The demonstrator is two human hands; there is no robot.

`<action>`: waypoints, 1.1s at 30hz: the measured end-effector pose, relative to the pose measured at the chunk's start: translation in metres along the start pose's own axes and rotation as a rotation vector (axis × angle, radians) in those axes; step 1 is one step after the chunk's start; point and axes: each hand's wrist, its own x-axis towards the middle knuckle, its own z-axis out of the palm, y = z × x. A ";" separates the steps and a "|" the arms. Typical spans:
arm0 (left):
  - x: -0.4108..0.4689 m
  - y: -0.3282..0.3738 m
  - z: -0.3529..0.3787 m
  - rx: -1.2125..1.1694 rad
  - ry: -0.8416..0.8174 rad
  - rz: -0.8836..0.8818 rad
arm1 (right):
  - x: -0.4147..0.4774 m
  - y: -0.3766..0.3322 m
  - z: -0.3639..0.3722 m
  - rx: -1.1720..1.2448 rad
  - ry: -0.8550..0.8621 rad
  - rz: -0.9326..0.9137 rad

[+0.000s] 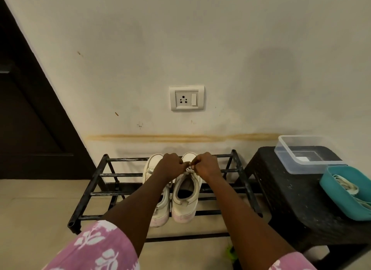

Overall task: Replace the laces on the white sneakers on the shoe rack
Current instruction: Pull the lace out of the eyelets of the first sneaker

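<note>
Two white sneakers stand side by side on the black metal shoe rack, toes toward the wall. My left arm crosses over the left sneaker. Over the right sneaker, both hands meet at the lace. My left hand pinches one end of that white lace and my right hand pinches the other. Their fingers are curled tight and nearly touch each other. The lace's lower rows are partly hidden by my hands.
A black plastic stool stands right of the rack. On it sit a clear plastic box and a teal tray holding white laces. A wall socket is above the rack; a dark door is at the left.
</note>
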 end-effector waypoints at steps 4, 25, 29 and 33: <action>0.001 -0.004 -0.004 0.003 -0.060 0.032 | -0.004 0.003 0.005 -0.065 -0.059 -0.015; -0.005 0.004 -0.008 -0.197 -0.452 -0.080 | -0.009 0.012 0.005 0.317 -0.194 0.133; -0.001 0.001 -0.007 -0.198 -0.475 -0.053 | -0.006 0.008 0.001 0.400 -0.180 0.207; 0.003 -0.001 -0.015 -0.468 -0.253 -0.152 | -0.004 0.006 -0.008 0.693 -0.182 0.348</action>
